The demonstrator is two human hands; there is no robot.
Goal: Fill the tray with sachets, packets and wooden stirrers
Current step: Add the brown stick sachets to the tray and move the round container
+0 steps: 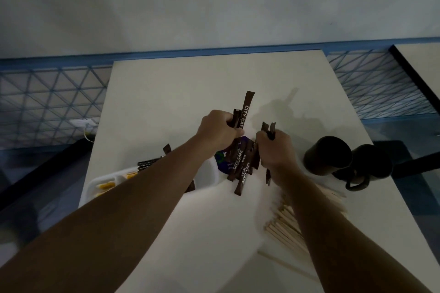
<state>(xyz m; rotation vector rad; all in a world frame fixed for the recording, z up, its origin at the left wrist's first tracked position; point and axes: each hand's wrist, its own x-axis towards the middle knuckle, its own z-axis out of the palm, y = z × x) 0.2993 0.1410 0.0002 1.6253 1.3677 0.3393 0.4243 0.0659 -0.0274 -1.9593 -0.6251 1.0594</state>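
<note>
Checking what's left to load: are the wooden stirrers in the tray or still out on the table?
Out. The wooden stirrers lie in a loose pile on the table beside the right forearm, apart from the white tray.

The left forearm hides much of the white tray; the right forearm covers part of the wooden stirrers, slightly blurred.

Dim, soft-focus, wide-angle edge distortion
</note>
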